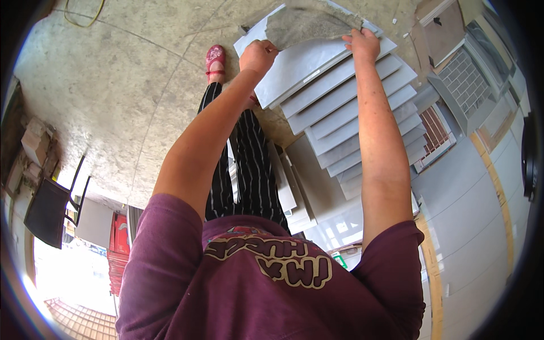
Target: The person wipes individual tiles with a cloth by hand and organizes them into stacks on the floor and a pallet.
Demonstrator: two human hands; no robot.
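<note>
A worn, stained grey cloth (311, 25) lies spread over the far part of a pale grey panel (297, 63), its near edge running between my hands. My left hand (259, 56) pinches the cloth's left corner, fingers pressed together near the panel's left side. At the right end of the cloth, my right hand (364, 45) grips its edge between thumb and fingers, close to the panel's right border. The panel is the topmost of several similar flat slabs (340, 116) that step down like stairs beneath it.
Tile sample boards (464, 79) and frames lean at the right. My foot in a red shoe (215, 58) is on the concrete floor (130, 73) to the left of the slabs. A dark chair (48, 212) stands far left; a yellow hose (85, 24) lies at the upper left.
</note>
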